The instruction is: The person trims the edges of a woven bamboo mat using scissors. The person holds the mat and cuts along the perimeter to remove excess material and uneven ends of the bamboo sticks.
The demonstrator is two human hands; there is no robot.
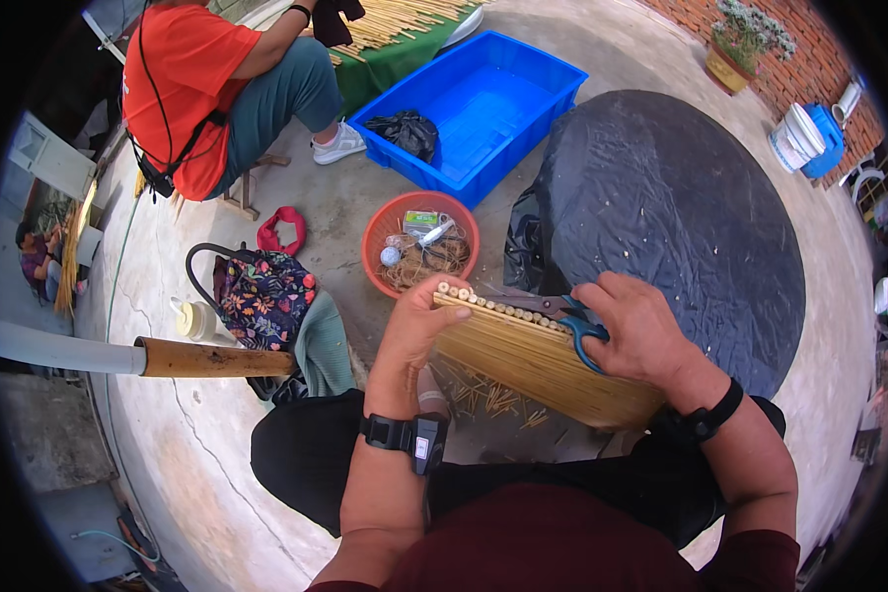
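A flat panel of straw-coloured stalks (543,370), bound side by side in a row, slants across my lap with its cut round ends facing up. Its upper left corner is gripped by my left hand (414,321), the thumb lying along the edge. In my right hand (633,331) is a pair of scissors (587,345) with blue handles, my fingers around the handles. The dark blades lie along the row of stalk ends, pointing left toward my left hand. Short stalk offcuts (488,395) are scattered on the ground beneath the panel.
Ahead stands an orange basket (373,247) with fibres and small items. Beyond it is a blue tub (503,109); black sheeting (671,227) covers a round shape at right. A floral bag (261,296) sits at left by a pole (212,359). A person in orange (192,59) sits far left.
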